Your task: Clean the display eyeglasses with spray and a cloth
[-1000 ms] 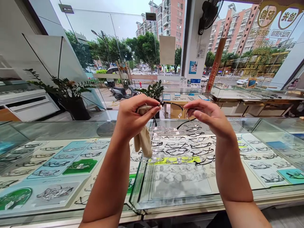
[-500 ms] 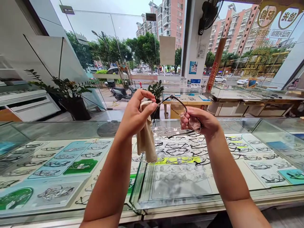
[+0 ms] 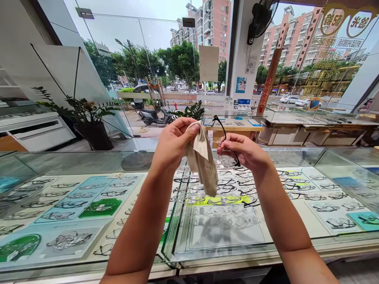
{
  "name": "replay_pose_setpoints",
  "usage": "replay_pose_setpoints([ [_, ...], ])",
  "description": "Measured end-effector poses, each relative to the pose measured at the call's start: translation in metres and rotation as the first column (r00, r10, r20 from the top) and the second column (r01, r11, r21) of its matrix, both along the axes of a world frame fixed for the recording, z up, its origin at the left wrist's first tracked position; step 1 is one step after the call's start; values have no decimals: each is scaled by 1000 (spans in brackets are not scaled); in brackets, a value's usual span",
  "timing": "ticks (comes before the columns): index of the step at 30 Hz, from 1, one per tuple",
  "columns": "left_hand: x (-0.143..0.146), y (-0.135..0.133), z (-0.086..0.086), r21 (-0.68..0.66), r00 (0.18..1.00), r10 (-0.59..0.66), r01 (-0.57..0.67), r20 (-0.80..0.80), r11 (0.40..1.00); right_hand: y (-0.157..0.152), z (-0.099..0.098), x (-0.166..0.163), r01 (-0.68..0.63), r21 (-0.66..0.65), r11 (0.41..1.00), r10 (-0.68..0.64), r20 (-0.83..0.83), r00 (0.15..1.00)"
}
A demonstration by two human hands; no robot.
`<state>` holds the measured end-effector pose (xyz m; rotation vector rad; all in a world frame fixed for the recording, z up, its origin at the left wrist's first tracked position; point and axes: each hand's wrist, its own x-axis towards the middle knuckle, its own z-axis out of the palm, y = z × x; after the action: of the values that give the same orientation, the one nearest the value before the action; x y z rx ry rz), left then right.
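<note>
Pinched between the thumb and fingers of my left hand (image 3: 174,140) is a beige cleaning cloth (image 3: 204,165) with a zigzag-cut edge, hanging down in folds. My right hand (image 3: 245,152) grips a pair of eyeglasses (image 3: 222,128) with a dark upper rim, held around the middle by thumb and fingers. The glasses are turned on their side, one lens (image 3: 227,159) low and the other partly hidden behind the cloth. Both hands are raised above the glass counter, close together. Whether the cloth touches the glasses, I cannot tell.
Below my hands a glass display counter (image 3: 219,254) holds rows of eyeglasses (image 3: 71,204) on trays and coloured cards. A potted plant (image 3: 93,132) stands at the left. Beyond are more showcases (image 3: 296,116), a wall fan (image 3: 260,19) and a glass front facing the street.
My left hand has moved right with the cloth, which now hangs in front of part of the glasses. My right hand has shifted slightly left and turned the glasses more edge-on.
</note>
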<state>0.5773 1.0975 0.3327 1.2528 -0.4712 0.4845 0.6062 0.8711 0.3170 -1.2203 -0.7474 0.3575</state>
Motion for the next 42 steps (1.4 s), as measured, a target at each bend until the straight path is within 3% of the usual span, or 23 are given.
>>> replay_pose_setpoints([
  [14, 4, -9, -4, -60, 998, 63, -62, 20, 996, 5, -4, 3, -9, -47, 999, 11, 53, 999],
  [21, 1, -20, -7, -38, 991, -88, 85, -101, 996, 8, -5, 1, 10, 3, 1000, -10, 31, 999],
  [25, -1, -19, -7, 51, 976, -131, 142, -173, 989, 8, -3, 1, 23, 18, 1000, -24, 82, 996],
  [30, -2, -26, -10, 135, 993, -77, 88, -87, 987, 9, -2, 1, 1, -12, 1000, 0, 107, 994],
  [35, 1, -36, -13, 109, 1000, 12, -15, 29, 994, 11, -5, 2, -57, -84, 995, 70, 160, 985],
  [38, 3, -31, -13, 125, 998, -34, 28, 52, 992, 8, -3, 3, -54, -72, 996, 64, 141, 988],
  [42, 5, -14, -11, 266, 982, -189, 184, -5, 946, 0, 3, 4, 10, -76, 997, 1, 138, 990],
])
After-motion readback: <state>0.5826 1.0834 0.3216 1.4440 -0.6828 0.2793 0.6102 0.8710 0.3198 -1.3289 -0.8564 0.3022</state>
